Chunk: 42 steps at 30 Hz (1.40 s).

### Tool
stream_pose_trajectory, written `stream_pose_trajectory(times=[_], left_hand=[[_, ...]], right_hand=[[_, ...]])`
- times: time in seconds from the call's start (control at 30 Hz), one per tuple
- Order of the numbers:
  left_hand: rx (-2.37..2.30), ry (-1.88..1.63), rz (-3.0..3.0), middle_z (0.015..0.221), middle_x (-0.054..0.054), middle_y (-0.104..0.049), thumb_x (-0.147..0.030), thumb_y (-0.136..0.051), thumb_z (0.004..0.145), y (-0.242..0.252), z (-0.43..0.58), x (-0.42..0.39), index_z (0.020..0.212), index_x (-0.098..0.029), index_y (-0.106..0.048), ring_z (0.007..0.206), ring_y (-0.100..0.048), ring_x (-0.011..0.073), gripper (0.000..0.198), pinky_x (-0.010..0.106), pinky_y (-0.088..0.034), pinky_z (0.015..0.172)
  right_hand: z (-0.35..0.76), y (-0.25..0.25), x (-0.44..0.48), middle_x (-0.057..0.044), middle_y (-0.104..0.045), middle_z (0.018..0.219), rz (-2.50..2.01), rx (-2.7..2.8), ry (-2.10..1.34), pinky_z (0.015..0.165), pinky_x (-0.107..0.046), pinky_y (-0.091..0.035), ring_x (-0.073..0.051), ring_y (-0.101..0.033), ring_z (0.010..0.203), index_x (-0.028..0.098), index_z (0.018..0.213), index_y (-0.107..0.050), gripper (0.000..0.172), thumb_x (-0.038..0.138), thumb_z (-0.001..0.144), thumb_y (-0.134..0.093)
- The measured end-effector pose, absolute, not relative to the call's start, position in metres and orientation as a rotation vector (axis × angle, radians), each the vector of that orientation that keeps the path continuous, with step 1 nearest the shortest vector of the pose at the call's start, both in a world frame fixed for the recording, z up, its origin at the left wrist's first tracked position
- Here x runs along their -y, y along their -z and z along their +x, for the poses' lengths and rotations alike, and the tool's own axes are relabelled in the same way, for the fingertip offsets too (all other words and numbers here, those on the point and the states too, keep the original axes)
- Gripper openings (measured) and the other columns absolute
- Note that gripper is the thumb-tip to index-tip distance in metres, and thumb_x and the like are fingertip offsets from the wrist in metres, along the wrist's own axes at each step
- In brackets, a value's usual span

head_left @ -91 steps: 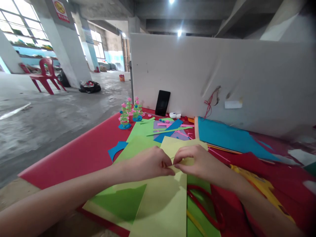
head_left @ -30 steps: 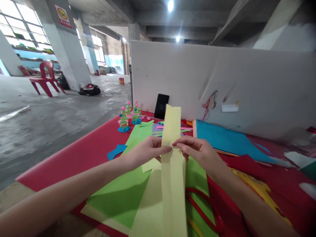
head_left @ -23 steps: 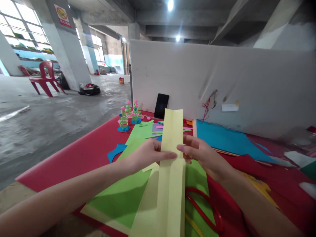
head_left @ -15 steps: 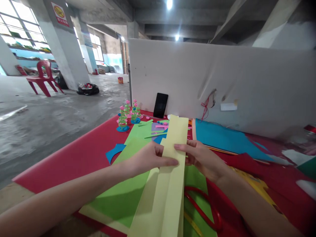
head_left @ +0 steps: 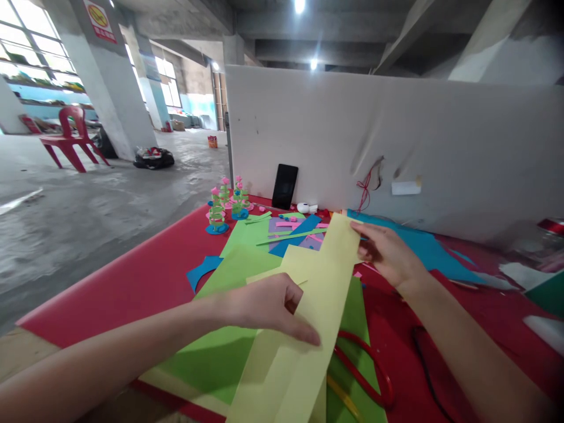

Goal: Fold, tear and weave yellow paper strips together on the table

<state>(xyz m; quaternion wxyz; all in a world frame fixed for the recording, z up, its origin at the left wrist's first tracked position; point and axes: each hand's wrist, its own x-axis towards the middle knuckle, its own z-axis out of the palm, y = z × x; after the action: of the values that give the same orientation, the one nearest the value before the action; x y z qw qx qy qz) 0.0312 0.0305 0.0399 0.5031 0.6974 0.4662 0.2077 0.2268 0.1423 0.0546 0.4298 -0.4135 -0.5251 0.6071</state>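
Observation:
A folded strip of pale yellow paper [head_left: 328, 294] slants across the middle, held between both hands. My left hand [head_left: 268, 305] is closed on it lower down, thumb flat on top and the fingers partly hidden. My right hand [head_left: 388, 252] pinches the strip's far right corner between thumb and fingers. More yellow paper [head_left: 302, 261] lies beneath and to the left of the strip. Under that is a green sheet [head_left: 211, 346]. A red loop handle [head_left: 370, 376], apparently of scissors, shows just right of the strip, beside a thin yellow object [head_left: 343, 399].
Small paper trees with blue bases [head_left: 217, 228] stand at the back left. A black phone [head_left: 285, 186] leans on the white panel [head_left: 335, 129], near a white earbud case [head_left: 306, 208]. Blue sheets [head_left: 418, 241], a blue scrap [head_left: 203, 271] and cut strips [head_left: 291, 235] lie on the red-covered table [head_left: 132, 270].
My right hand has moved right and away, carrying the strip's far end with it. My left hand has slid nearer along the paper. The strip now tilts to the right.

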Motion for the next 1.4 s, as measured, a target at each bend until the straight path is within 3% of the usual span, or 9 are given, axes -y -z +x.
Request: stream_pose_trajectory(times=[0.2, 0.33, 0.4, 0.5, 0.67, 0.8, 1.1, 1.27, 1.4], left_hand=[[-0.806, -0.228, 1.774, 0.059, 0.001, -0.062, -0.042, -0.065, 0.06, -0.047, 0.029, -0.017, 0.06, -0.018, -0.063, 0.059, -0.057, 0.0168, 0.025, 0.022, -0.04, 0.05], [-0.489, 0.097, 1.703, 0.076, 0.006, -0.065, -0.044, -0.061, 0.065, -0.052, 0.023, -0.024, 0.08, -0.017, -0.064, 0.079, -0.059, 0.0235, 0.031, 0.027, -0.045, 0.069], [-0.498, -0.025, 1.656, 0.084, 0.009, -0.064, -0.049, -0.047, 0.075, -0.052, 0.02, -0.032, 0.091, -0.015, -0.06, 0.086, -0.058, 0.0231, 0.04, 0.03, -0.043, 0.076], [-0.768, -0.553, 1.555, 0.083, 0.009, -0.06, -0.049, -0.022, 0.085, -0.05, 0.018, -0.044, 0.093, -0.014, -0.055, 0.076, -0.058, 0.0175, 0.049, 0.032, -0.045, 0.071], [-1.014, -1.109, 1.571, 0.073, -0.001, -0.048, -0.038, -0.045, 0.081, -0.055, 0.015, -0.048, 0.079, -0.015, -0.048, 0.068, -0.05, 0.0099, 0.023, 0.022, -0.043, 0.062], [-1.045, -1.044, 1.723, 0.079, -0.001, -0.05, -0.035, -0.048, 0.08, -0.066, 0.013, -0.039, 0.082, -0.016, -0.051, 0.072, -0.049, 0.009, 0.019, 0.019, -0.041, 0.063], [-0.897, -1.006, 1.867, 0.068, -0.002, -0.052, -0.028, -0.047, 0.082, -0.072, 0.015, -0.027, 0.072, -0.014, -0.054, 0.066, -0.047, 0.0063, 0.018, 0.015, -0.037, 0.06], [-0.863, -1.016, 1.895, 0.071, -0.002, -0.054, -0.025, -0.048, 0.081, -0.073, 0.017, -0.024, 0.075, -0.013, -0.055, 0.068, -0.049, 0.0061, 0.015, 0.014, -0.038, 0.06], [-0.84, -0.997, 1.935, 0.069, -0.002, -0.052, -0.025, -0.047, 0.082, -0.074, 0.019, -0.022, 0.073, -0.012, -0.054, 0.066, -0.048, 0.0058, 0.017, 0.014, -0.038, 0.059]], right_hand=[[0.249, -0.059, -0.16, 0.005, -0.041, 0.055, -1.034, 1.291, -1.346, 0.035, -0.018, -0.022, -0.003, -0.031, 0.041, 0.016, 0.062, -0.048, 0.022, 0.031, 0.065, -0.064], [0.238, -0.058, -0.147, 0.003, -0.044, 0.056, -1.047, 1.487, -1.514, 0.035, -0.017, -0.022, -0.004, -0.034, 0.042, 0.016, 0.066, -0.053, 0.019, 0.033, 0.068, -0.062], [0.227, -0.058, -0.134, 0.003, -0.044, 0.056, -1.037, 1.602, -1.6, 0.036, -0.017, -0.023, -0.006, -0.036, 0.043, 0.016, 0.069, -0.055, 0.018, 0.033, 0.069, -0.062], [0.212, -0.059, -0.112, 0.004, -0.041, 0.054, -0.986, 1.763, -1.636, 0.037, -0.017, -0.024, -0.005, -0.033, 0.042, 0.016, 0.069, -0.056, 0.019, 0.035, 0.073, -0.059], [0.203, -0.065, -0.089, 0.003, -0.039, 0.054, -0.889, 2.011, -1.51, 0.038, -0.016, -0.029, -0.005, -0.036, 0.045, 0.016, 0.074, -0.057, 0.026, 0.04, 0.078, -0.051], [0.203, -0.069, -0.081, 0.003, -0.039, 0.055, -0.854, 2.045, -1.439, 0.038, -0.016, -0.032, -0.006, -0.039, 0.046, 0.016, 0.072, -0.055, 0.029, 0.043, 0.08, -0.048], [0.205, -0.074, -0.066, 0.0, -0.046, 0.058, -0.817, 2.046, -1.447, 0.041, -0.019, -0.035, -0.01, -0.045, 0.05, 0.02, 0.067, -0.054, 0.029, 0.045, 0.08, -0.046], [0.204, -0.074, -0.062, -0.001, -0.045, 0.058, -0.838, 2.142, -1.298, 0.04, -0.019, -0.032, -0.01, -0.042, 0.05, 0.018, 0.056, -0.044, 0.036, 0.045, 0.08, -0.045], [0.203, -0.076, -0.058, 0.0, -0.042, 0.057, -0.839, 2.203, -1.256, 0.04, -0.02, -0.029, -0.01, -0.04, 0.05, 0.019, 0.059, -0.047, 0.035, 0.045, 0.081, -0.043]])
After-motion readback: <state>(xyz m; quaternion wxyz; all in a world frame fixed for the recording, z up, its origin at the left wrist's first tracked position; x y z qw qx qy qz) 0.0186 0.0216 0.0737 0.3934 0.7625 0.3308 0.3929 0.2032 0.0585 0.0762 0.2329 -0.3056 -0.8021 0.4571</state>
